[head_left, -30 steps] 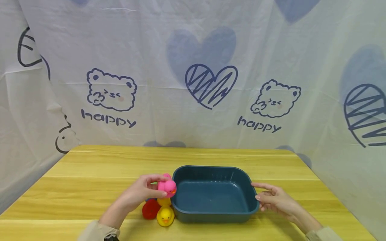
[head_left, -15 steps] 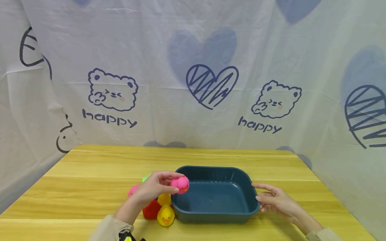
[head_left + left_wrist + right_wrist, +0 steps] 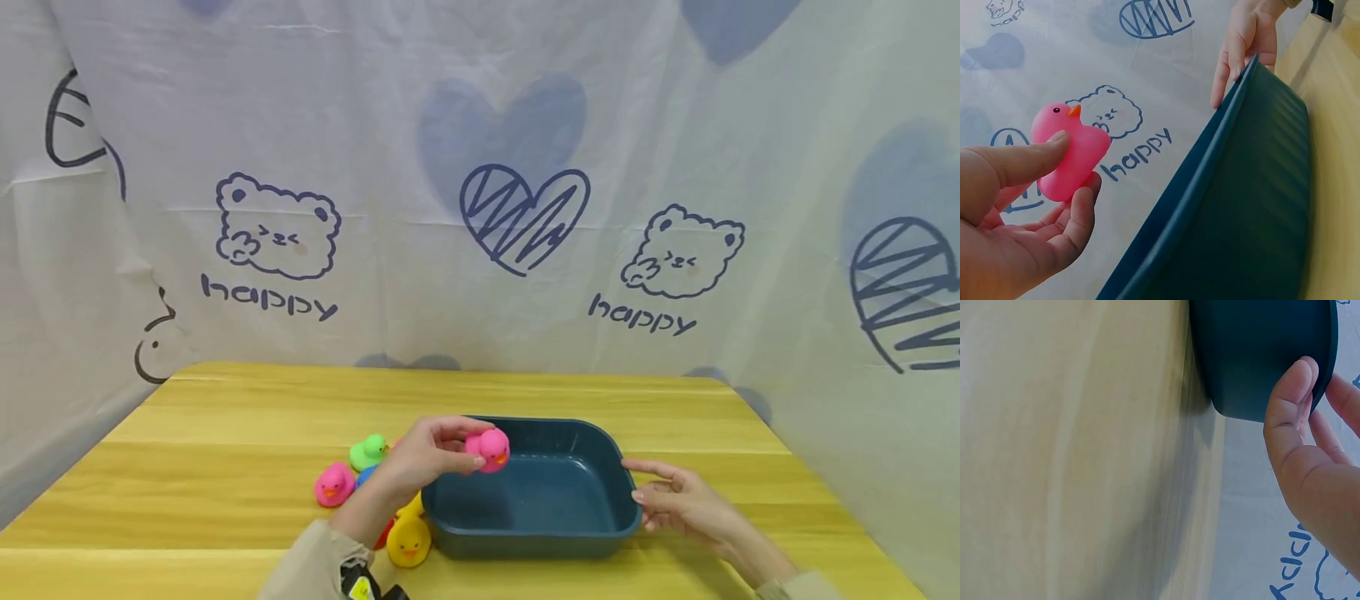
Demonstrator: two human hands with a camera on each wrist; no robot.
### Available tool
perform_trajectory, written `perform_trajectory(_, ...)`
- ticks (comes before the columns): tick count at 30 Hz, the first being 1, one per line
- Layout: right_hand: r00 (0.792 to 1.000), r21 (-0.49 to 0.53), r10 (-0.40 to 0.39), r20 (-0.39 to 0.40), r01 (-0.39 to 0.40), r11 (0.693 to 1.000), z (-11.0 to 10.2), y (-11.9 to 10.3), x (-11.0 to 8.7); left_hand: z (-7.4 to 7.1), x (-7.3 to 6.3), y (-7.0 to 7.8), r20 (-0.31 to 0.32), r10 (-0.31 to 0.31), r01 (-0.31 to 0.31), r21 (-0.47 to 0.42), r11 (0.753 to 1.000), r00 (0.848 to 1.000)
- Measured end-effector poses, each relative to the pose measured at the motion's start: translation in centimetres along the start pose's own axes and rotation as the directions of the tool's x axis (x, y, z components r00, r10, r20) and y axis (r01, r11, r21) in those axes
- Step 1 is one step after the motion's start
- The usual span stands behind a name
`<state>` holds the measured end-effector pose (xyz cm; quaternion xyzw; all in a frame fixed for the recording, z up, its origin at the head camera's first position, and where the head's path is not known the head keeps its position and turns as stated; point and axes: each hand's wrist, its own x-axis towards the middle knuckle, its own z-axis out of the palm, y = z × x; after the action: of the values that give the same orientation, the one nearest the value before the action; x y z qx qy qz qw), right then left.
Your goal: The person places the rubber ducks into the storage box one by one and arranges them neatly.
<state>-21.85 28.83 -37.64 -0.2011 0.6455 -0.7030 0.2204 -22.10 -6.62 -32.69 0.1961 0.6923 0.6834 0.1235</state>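
My left hand (image 3: 433,454) pinches a pink rubber duck (image 3: 491,451) between thumb and fingertips, above the left part of a dark teal basin (image 3: 534,546). In the left wrist view the same duck (image 3: 1071,153) hangs in the air, apart from the basin's rim (image 3: 1194,187). At the basin's right end, my right hand (image 3: 686,507) touches the rim and outer wall with fairly straight fingers. The right wrist view shows that hand (image 3: 1310,444) with its thumb against the teal wall (image 3: 1260,356). No objects are visible inside the basin; my left hand hides part of it.
Left of the basin are a green duck (image 3: 368,452), a pink duck (image 3: 334,485), a yellow duck (image 3: 408,542), and partly hidden blue and red pieces. The wooden table (image 3: 225,417) meets a printed curtain (image 3: 405,275) at the back.
My left hand has carried the pink duck rightward from beside the basin to above its inside, uncovering the green duck and another pink duck. The right hand stays at the rim.
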Motion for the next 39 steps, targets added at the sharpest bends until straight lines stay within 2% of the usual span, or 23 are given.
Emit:
perform_trajectory(9,1.000,0.023,-0.009,0.013,0.009,1.000,0.2,0.0,0.0,1.6,1.7,0.2,0.002,0.040,-0.040,0.003,0.999,0.999)
perform_trajectory(15,1.000,0.020,-0.004,0.006,0.004,1.000,0.1,-0.1,0.0,3.0,2.9,0.5,-0.033,0.038,-0.038,-0.001,0.999,0.999)
perform_trajectory(20,1.000,0.016,0.004,-0.003,-0.004,1.000,0.1,-0.1,-0.1,4.0,3.9,0.4,-0.044,0.034,-0.036,-0.042,0.998,0.998)
perform_trajectory(30,1.000,0.014,0.009,0.002,-0.009,1.000,-0.1,0.0,-0.1,5.8,5.8,-0.4,-0.059,0.003,-0.011,-0.133,0.991,0.998)
perform_trajectory(39,1.000,0.011,0.028,-0.005,-0.028,1.000,0.0,-0.1,-0.2,6.8,7.5,-1.7,-0.108,-0.027,0.006,-0.193,0.981,0.994)
